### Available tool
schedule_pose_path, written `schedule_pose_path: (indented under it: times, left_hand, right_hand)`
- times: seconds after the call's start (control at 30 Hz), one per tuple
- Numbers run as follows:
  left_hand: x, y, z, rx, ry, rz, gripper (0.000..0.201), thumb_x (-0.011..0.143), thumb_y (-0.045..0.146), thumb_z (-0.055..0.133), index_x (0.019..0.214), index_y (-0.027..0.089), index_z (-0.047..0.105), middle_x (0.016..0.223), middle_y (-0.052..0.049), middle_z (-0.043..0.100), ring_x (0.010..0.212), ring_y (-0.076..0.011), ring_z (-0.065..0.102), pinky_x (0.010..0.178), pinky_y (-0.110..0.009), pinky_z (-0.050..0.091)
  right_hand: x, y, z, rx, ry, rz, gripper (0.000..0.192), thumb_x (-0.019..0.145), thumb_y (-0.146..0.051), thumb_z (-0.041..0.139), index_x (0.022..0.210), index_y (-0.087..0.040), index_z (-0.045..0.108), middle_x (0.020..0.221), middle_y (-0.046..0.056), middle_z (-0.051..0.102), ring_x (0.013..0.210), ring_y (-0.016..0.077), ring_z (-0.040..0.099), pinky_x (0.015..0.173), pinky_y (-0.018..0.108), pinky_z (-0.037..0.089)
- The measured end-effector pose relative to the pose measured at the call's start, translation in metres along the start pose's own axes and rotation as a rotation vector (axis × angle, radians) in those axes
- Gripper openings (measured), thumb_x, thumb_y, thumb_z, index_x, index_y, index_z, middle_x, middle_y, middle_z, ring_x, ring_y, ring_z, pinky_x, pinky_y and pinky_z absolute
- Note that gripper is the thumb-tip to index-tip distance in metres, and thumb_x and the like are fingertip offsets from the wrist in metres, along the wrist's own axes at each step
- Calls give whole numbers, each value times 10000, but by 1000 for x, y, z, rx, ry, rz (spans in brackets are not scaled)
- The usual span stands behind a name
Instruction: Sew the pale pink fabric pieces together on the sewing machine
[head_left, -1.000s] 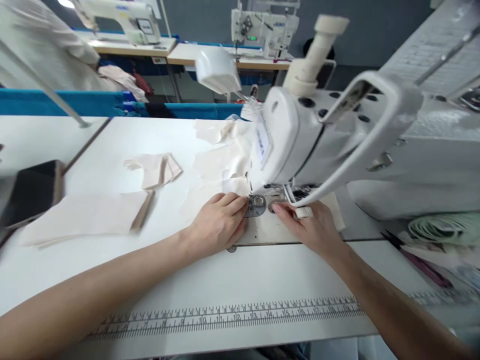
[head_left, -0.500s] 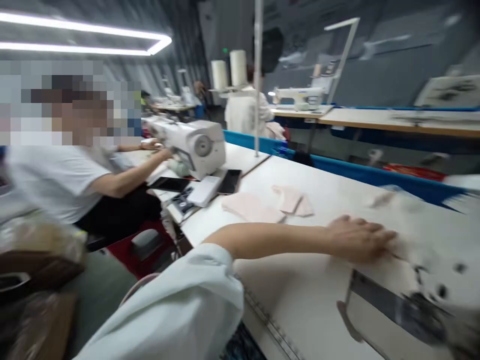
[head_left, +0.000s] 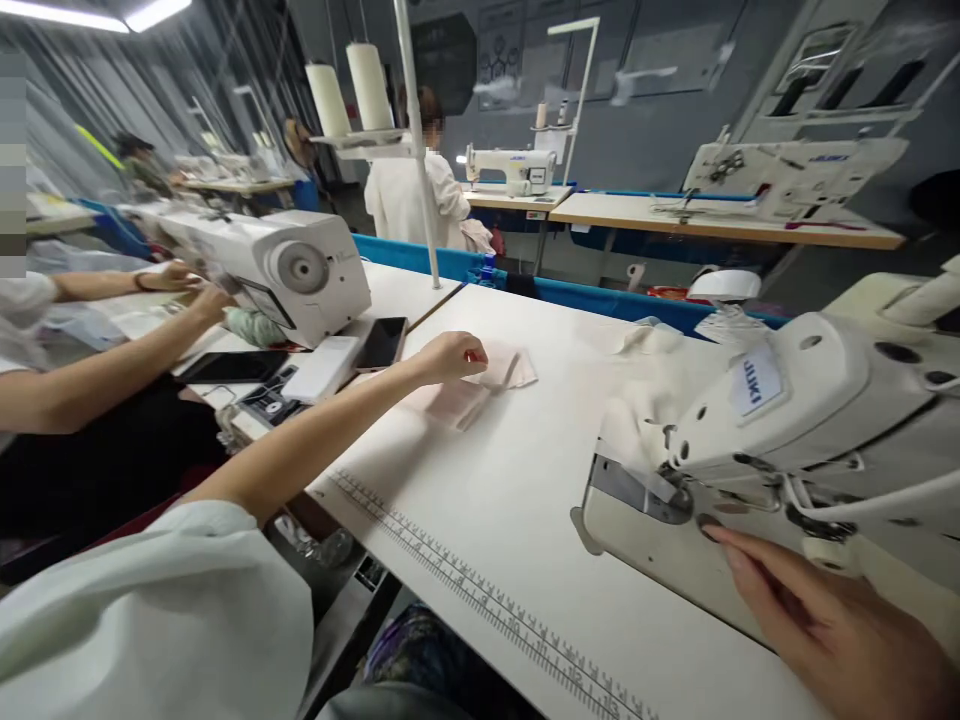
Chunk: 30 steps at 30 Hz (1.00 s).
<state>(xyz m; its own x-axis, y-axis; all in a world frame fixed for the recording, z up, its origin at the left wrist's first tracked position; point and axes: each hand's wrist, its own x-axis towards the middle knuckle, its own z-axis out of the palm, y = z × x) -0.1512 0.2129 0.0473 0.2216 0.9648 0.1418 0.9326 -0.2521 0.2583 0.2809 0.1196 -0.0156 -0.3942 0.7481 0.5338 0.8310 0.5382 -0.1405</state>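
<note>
My left hand (head_left: 450, 358) reaches over the table, its fingers curled toward the thumb. It is right above pale pink fabric pieces (head_left: 454, 402); whether cloth is between the fingertips is hidden. Low on the right, my right hand (head_left: 840, 615) has its fingers stretched toward the front of a white sewing machine (head_left: 817, 400). One fingertip is at a small dark oval spot on the machine's bed. Cream cloth (head_left: 649, 375) lies bunched behind the metal plate (head_left: 637, 490) at the needle area.
A printed ruler (head_left: 480, 590) runs along the front table edge. To the left are a phone (head_left: 382, 343), a white box (head_left: 322, 368) and another sewing machine (head_left: 277, 270) where a co-worker's hands (head_left: 187, 285) are busy. A pole (head_left: 420, 150) rises behind the table.
My left hand has moved from the cloth by the machine leftward to the pink pieces. The view has turned right, bringing my right hand and more of the machine into sight.
</note>
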Motion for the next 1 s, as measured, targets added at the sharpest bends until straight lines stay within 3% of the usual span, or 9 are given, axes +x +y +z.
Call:
schedule_pose_path:
  times: [0.1,0.2,0.3,0.43,0.57,0.73,0.87,1.0]
  left_hand:
    - [1,5,12,-17,6,19,280,789,327,594,965,135,694,951,-86,684,901,-211,617,690,-256,453]
    - [6,11,16,-2,-11,26,193,775,283,583,870,167,706,946,-72,685,993,-221,589,686,-240,433]
    - [13,10,13,24,-40,-4,166,745,221,560,795,169,709,897,-60,698,912,-208,608,656,-236,423]
    - [17,7,9,37,-75,-22,208,748,250,562,839,150,719,874,-53,705,769,-176,622,654,-237,431]
    - [15,8,10,25,-71,54,223,800,323,598,891,145,697,925,-58,684,842,-177,603,736,-245,445]
    - [16,7,14,1,-70,58,264,921,384,582,939,126,635,937,-42,641,884,-173,607,817,-348,510]
    - [12,10,5,-62,-108,-13,286,929,396,588,1015,125,625,1001,-45,639,905,-183,628,818,-373,541]
    - [7,18,-13,-222,-154,-63,293,940,387,556,972,110,646,914,-29,669,861,-182,639,780,-339,542]
  right_hand:
    - [3,-6,-6,-43,-19,-115,217,934,-392,459,974,-320,660,823,12,761,611,236,696,459,356,535]
    - [6,-9,-8,-54,0,-147,190,932,-345,461,976,-302,641,822,-4,762,599,223,699,465,342,548]
    - [6,-7,-7,-41,12,-130,190,922,-353,473,973,-305,649,803,-2,759,581,227,689,447,343,536]
    - [5,-7,-9,-48,-27,-83,257,934,-355,463,993,-268,698,800,47,754,624,241,692,521,356,542]
    - [8,-13,-15,-63,-67,-88,332,971,-345,422,981,-194,718,624,38,697,557,205,658,519,315,486]
    - [10,-18,-20,-5,-136,-66,328,988,-320,400,1011,-199,704,653,4,708,536,152,639,538,272,457]
    - [7,-16,-19,-30,-85,-90,360,995,-344,380,1001,-186,704,632,14,687,548,176,639,569,304,470]
    - [5,-12,-14,-4,-87,-74,382,988,-388,379,1006,-202,711,581,17,650,528,192,619,514,304,438]
